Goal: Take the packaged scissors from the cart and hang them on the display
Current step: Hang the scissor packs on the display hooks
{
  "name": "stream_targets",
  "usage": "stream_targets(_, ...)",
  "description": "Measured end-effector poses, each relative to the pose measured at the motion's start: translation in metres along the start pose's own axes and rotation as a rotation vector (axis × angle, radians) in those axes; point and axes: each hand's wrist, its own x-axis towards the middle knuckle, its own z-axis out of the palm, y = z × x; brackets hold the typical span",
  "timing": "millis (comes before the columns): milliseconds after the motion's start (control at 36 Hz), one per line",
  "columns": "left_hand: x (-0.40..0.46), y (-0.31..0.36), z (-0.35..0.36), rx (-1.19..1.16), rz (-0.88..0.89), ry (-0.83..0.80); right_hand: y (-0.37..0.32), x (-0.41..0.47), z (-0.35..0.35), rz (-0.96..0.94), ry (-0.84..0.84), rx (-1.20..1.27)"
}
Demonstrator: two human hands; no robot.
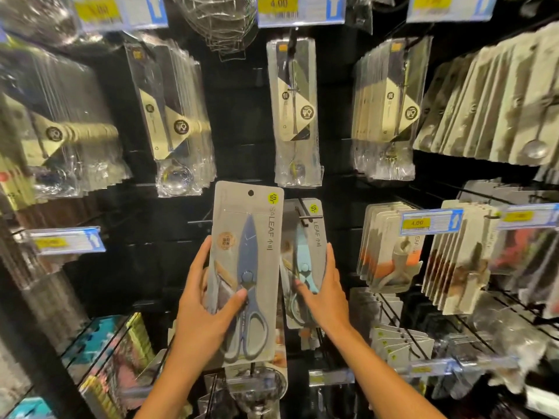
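We see the left hand (208,300) at lower centre of the frame holding a scissors pack (246,267) upright in front of the display (236,116). Its grip is wrapped round the pack's lower left edge, thumb across the front near the pivot of the blue scissors, fingers along the left side. The hole at the pack's top is free of any hook.

Just to the right, the right hand (325,291) holds a 2nd pack (304,261) with lighter blue scissors. The thumb presses its front and the fingers curl round its right edge. This pack sits against a hook (302,214) near its top; whether the hook passes through its hole, we cannot tell. The 2 packs overlap slightly, the left one in front.

Above them, in the upper centre, a spoon pack (295,113) hangs alone, with fuller rows of similar packs to its left and right. A price tag (431,220) reading 4.00 shows at right centre.
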Motion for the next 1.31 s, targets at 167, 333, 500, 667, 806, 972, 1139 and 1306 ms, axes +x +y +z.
stream_targets(167, 0.003, -0.004, -0.002, -0.008, 0.004, -0.001, 0.01, 0.001, 0.006, -0.002, -0.015, 0.098)
stream_targets(333, 0.001, -0.002, -0.001, -0.016, -0.001, 0.021, 0.013, -0.008, -0.006, -0.023, -0.012, 0.113)
stream_targets(500, -0.006, 0.003, -0.001, -0.01, -0.022, 0.04, -0.017, -0.024, -0.02, -0.103, -0.082, 0.228)
stream_targets(667, -0.019, 0.003, -0.002, 0.021, -0.039, 0.053, -0.062, -0.049, -0.024, -0.194, -0.393, 0.456)
stream_targets(806, -0.031, 0.002, -0.001, 0.013, -0.056, 0.056, -0.073, -0.063, -0.023, -0.192, -0.425, 0.495)
stream_targets(972, -0.044, -0.006, 0.001, 0.014, -0.096, -0.008, -0.06, -0.077, -0.027, -0.155, -0.408, 0.474)
stream_targets(1139, -0.045, -0.011, 0.017, 0.004, -0.145, -0.174, -0.044, -0.085, -0.047, -0.098, -0.34, 0.43)
stream_targets(1306, -0.041, -0.014, 0.038, -0.013, -0.164, -0.277, -0.03, -0.085, -0.07, -0.069, -0.258, 0.359)
